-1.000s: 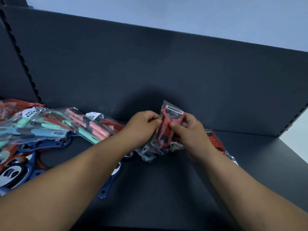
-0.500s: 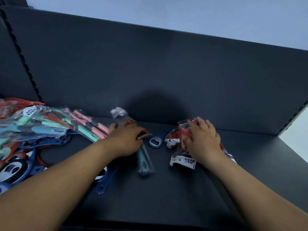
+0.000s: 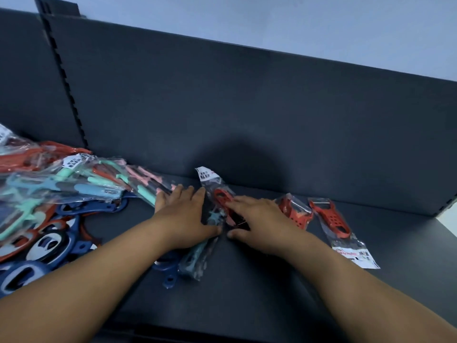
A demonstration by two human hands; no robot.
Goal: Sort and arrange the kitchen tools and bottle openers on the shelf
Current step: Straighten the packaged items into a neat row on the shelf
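On the dark shelf point(image 3: 272, 280), my left hand point(image 3: 184, 214) and my right hand point(image 3: 257, 221) lie flat side by side on a small heap of bagged tools. Between them shows a red peeler in a clear bag point(image 3: 221, 194) with a white label at its top. A teal tool in a bag point(image 3: 195, 258) sticks out below my left hand, over a blue bottle opener point(image 3: 168, 273). Right of my right hand lie two more bagged red peelers point(image 3: 295, 214) point(image 3: 333, 220), side by side.
A big pile of bagged pink, teal and red tools point(image 3: 74, 184) fills the left, with blue and red bottle openers point(image 3: 49, 243) below it. The shelf's back panel point(image 3: 247, 120) rises behind. The shelf ends at the right point(image 3: 445, 219).
My right hand left the red peelers at the right and moved left to the middle heap. My left hand shifted right; both now press flat on the bags.
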